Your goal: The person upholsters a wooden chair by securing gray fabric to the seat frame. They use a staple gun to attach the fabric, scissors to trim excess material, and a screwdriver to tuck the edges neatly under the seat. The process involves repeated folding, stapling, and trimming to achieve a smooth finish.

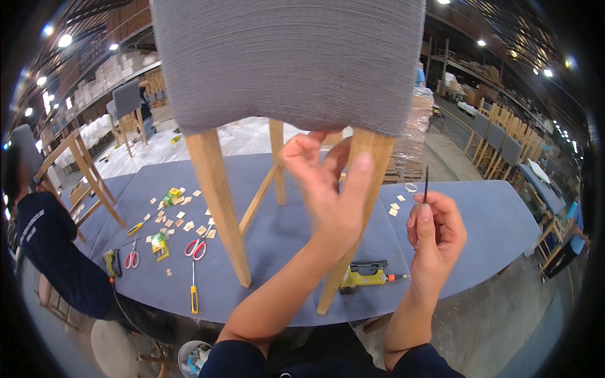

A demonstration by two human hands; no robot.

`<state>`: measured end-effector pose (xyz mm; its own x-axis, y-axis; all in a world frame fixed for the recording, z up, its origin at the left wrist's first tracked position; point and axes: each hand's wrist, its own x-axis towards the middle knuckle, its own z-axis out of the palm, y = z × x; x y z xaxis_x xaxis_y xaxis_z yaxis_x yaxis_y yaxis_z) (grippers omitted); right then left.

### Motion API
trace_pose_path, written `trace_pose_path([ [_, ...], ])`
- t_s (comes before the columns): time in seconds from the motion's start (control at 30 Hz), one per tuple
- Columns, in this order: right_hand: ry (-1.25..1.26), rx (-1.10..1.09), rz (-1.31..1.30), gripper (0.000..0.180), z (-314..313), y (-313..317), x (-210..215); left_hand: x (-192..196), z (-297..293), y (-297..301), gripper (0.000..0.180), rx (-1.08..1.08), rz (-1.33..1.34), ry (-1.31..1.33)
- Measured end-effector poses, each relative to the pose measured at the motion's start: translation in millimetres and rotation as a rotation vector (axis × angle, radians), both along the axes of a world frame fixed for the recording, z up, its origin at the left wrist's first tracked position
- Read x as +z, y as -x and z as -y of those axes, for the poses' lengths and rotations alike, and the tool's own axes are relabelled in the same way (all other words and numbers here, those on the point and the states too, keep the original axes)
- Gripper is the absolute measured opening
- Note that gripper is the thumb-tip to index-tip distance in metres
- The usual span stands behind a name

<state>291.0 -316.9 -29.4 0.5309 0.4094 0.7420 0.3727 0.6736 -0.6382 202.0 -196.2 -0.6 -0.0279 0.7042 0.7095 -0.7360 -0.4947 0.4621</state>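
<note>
A chair with grey ribbed upholstery [290, 63] and wooden legs [217, 201] stands upright on the blue-grey covered table in front of me. My left hand [331, 195] is raised at the lower edge of the upholstery, beside the near right leg. Its fingers are bent but apart, the thumb lies in front of the leg, and some fingertips are hidden behind the edge. To the right of the chair, my right hand [436, 236] pinches a thin dark rod [426, 179] that points upward. Its lower end is hidden in my fingers.
A yellow-green power tool [362, 277] lies by the near right leg. On the left are red-handled scissors [196, 249], a yellow-handled screwdriver [194, 296] and several small wooden pieces [179, 220]. A person in dark clothing [63, 246] works at far left.
</note>
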Motion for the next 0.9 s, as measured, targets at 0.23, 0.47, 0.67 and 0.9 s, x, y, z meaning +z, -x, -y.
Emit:
trace_pose_path([
  [0.23,0.064,-0.186,0.161,0.011,6,1,16,31,-28,26,0.07,-0.496,-0.139,0.1],
  [0.47,0.143,-0.31,0.236,0.02,-11,27,31,43,-35,11,0.078,-0.481,-0.396,0.107],
  [0.67,0.077,-0.282,0.132,0.015,-31,26,32,41,-32,8,0.073,-0.48,-0.356,0.094],
  [0.9,-0.051,-0.059,0.063,0.004,-50,19,37,41,-30,5,0.072,-0.456,-0.311,0.078],
])
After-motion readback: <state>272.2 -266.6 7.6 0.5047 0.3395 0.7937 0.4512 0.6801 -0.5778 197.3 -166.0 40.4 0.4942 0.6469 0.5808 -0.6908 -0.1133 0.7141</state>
